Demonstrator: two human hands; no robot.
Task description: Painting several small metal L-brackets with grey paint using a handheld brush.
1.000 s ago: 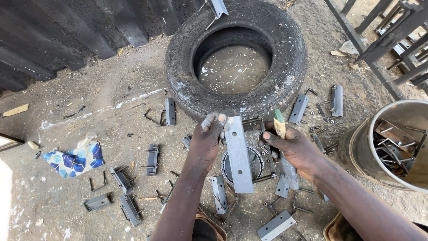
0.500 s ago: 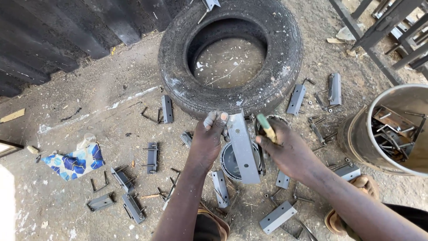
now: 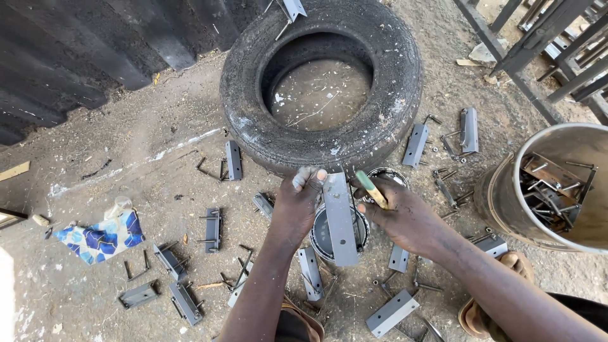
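Left hand (image 3: 296,206) pinching top of grey metal bracket (image 3: 340,218), holding it upright-ish over paint can (image 3: 323,231). Right hand (image 3: 405,215) clenched round brush (image 3: 371,189) beside bracket. Tyre (image 3: 320,82) just behind, bucket (image 3: 560,183) at right.

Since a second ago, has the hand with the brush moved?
Yes. The right hand with the brush has shifted left, closer to the grey metal bracket that the left hand holds over the paint tin, judged against the tyre.
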